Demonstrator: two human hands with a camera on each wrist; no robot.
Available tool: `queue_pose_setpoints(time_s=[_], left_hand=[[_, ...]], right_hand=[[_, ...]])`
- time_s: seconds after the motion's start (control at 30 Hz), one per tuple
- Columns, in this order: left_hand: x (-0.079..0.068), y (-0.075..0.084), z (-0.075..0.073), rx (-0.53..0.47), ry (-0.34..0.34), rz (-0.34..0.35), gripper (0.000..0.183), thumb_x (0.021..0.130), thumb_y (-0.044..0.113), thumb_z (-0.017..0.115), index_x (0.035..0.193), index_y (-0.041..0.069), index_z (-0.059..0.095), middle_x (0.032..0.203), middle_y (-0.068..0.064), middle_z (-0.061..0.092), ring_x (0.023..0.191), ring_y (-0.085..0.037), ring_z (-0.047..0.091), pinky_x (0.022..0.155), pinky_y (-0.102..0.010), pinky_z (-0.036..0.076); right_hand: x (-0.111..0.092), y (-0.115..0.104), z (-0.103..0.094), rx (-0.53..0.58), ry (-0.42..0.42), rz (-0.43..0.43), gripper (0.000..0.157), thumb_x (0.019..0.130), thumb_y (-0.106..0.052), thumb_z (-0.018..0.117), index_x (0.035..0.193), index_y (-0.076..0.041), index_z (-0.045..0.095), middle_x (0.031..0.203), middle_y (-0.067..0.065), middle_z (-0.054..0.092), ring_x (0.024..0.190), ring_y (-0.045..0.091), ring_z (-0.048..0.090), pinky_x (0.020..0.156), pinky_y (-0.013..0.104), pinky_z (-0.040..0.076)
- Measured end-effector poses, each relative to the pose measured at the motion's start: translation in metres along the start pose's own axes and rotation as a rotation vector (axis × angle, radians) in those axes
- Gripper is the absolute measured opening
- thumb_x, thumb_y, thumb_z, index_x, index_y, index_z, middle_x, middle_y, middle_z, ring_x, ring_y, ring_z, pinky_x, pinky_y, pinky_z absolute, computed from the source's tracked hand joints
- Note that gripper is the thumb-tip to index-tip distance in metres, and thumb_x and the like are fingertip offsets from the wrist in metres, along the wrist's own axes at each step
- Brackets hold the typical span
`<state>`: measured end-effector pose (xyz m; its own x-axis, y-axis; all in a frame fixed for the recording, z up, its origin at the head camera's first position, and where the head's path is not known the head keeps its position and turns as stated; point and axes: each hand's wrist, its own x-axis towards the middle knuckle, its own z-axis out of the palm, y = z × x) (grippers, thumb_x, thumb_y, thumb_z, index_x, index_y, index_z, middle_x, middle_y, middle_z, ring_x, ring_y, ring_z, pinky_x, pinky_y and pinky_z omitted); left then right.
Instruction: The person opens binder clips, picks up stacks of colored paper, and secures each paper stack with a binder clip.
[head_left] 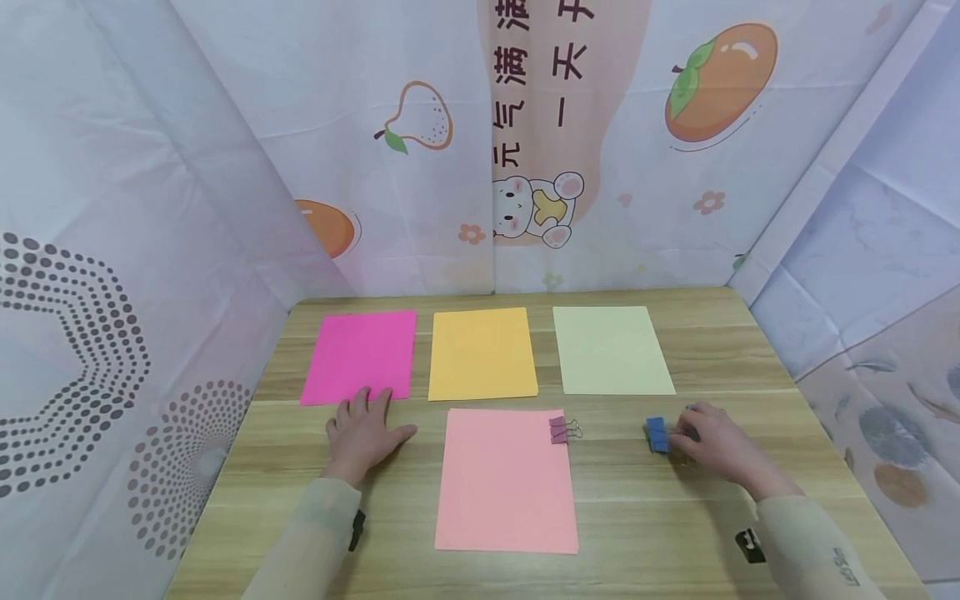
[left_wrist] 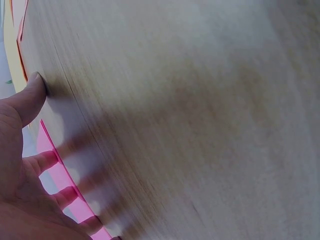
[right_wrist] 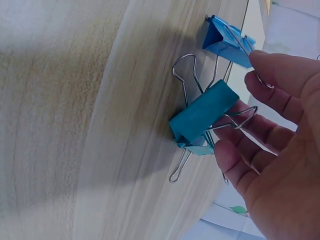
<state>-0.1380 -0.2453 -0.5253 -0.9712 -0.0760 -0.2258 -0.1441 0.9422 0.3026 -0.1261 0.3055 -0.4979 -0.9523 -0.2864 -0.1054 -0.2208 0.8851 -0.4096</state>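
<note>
Grained tabletop (head_left: 630, 517), angular blue clip (head_left: 657, 435) pinched in right grip (head_left: 714, 440), left grip (head_left: 363, 435) outspread, empty, at magenta paper (head_left: 362, 354)

Wood-grain table (head_left: 630, 525) — on it, magenta paper (head_left: 367, 350), orange paper (head_left: 483, 354), pale-green paper (head_left: 612, 350) — and, nearer, pink paper (head_left: 506, 487).

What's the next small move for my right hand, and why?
I'd probably lift the blue clip clear of the teal clip. Your right hand pinches the blue one between thumb and finger, while the teal one sits close by, near your other fingers, so the two might snag if you move sideways first.
</note>
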Motion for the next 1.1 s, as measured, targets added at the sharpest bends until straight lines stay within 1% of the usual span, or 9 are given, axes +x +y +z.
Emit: queue_pose_setpoints(time_s=[0.2,0.4,0.5,0.63,0.77,0.9,1.0,1.1], left_hand=[[-0.001,0.001,-0.001,-0.006,-0.005,-0.004,0.090,0.089,0.063,0.067,0.159,0.016,0.034,0.163,-0.024,0.020,0.144,-0.059,0.017,0.106,-0.080,0.018],[-0.002,0.003,-0.002,-0.005,0.001,-0.007,0.090,0.089,0.063,0.067,0.159,0.017,0.035,0.163,-0.024,0.022,0.144,-0.059,0.018,0.107,-0.080,0.019],[-0.003,0.003,-0.002,-0.003,0.001,-0.004,0.090,0.089,0.063,0.067,0.159,0.017,0.035,0.163,-0.024,0.022,0.144,-0.059,0.018,0.106,-0.080,0.019],[-0.003,0.003,-0.002,-0.002,-0.003,-0.003,0.090,0.089,0.063,0.067,0.159,0.016,0.035,0.163,-0.025,0.022,0.144,-0.059,0.018,0.106,-0.080,0.019],[-0.003,0.003,-0.003,-0.004,-0.002,-0.005,0.090,0.089,0.062,0.068,0.159,0.016,0.035,0.163,-0.024,0.022,0.144,-0.059,0.018,0.107,-0.079,0.019],[-0.003,0.003,-0.003,-0.008,-0.004,-0.008,0.089,0.089,0.062,0.068,0.159,0.017,0.035,0.164,-0.024,0.021,0.145,-0.059,0.017,0.107,-0.079,0.019],[-0.002,0.002,-0.002,-0.007,-0.010,-0.010,0.090,0.089,0.062,0.067,0.159,0.017,0.034,0.164,-0.024,0.020,0.145,-0.059,0.017,0.107,-0.080,0.018],[-0.001,0.001,-0.001,-0.005,-0.016,-0.014,0.091,0.089,0.063,0.067,0.160,0.017,0.033,0.164,-0.024,0.019,0.145,-0.059,0.016,0.107,-0.080,0.017]], right_hand=[[0.000,-0.004,-0.001,0.016,0.020,-0.049,0.019,0.092,-0.018,0.075,0.080,-0.017,0.060,0.087,-0.002,0.054,0.078,0.016,0.047,0.070,0.038,0.042],[0.001,-0.004,-0.002,0.013,0.051,-0.105,0.023,0.091,-0.018,0.077,0.077,-0.019,0.059,0.086,-0.005,0.056,0.077,0.013,0.048,0.068,0.037,0.042],[0.001,-0.003,-0.001,0.003,0.057,-0.115,0.022,0.090,-0.018,0.077,0.078,-0.021,0.059,0.086,-0.007,0.056,0.077,0.012,0.048,0.071,0.039,0.043],[0.002,-0.004,0.001,0.002,0.061,-0.118,0.021,0.090,-0.016,0.077,0.080,-0.024,0.060,0.090,-0.006,0.059,0.080,0.011,0.051,0.075,0.041,0.046],[0.002,-0.007,0.001,0.021,0.059,-0.111,0.018,0.090,-0.016,0.077,0.083,-0.022,0.062,0.094,-0.004,0.061,0.082,0.012,0.054,0.073,0.039,0.047],[0.002,-0.011,0.002,0.043,0.049,-0.087,0.016,0.089,-0.018,0.078,0.087,-0.019,0.062,0.094,-0.004,0.061,0.082,0.014,0.057,0.074,0.039,0.045],[0.002,-0.011,0.002,0.068,0.044,-0.085,0.017,0.089,-0.017,0.079,0.094,-0.015,0.063,0.097,-0.002,0.063,0.087,0.017,0.061,0.077,0.042,0.048],[0.002,-0.011,0.003,0.100,0.037,-0.101,0.019,0.089,-0.016,0.079,0.100,-0.011,0.064,0.103,0.002,0.064,0.094,0.022,0.064,0.079,0.043,0.052]])
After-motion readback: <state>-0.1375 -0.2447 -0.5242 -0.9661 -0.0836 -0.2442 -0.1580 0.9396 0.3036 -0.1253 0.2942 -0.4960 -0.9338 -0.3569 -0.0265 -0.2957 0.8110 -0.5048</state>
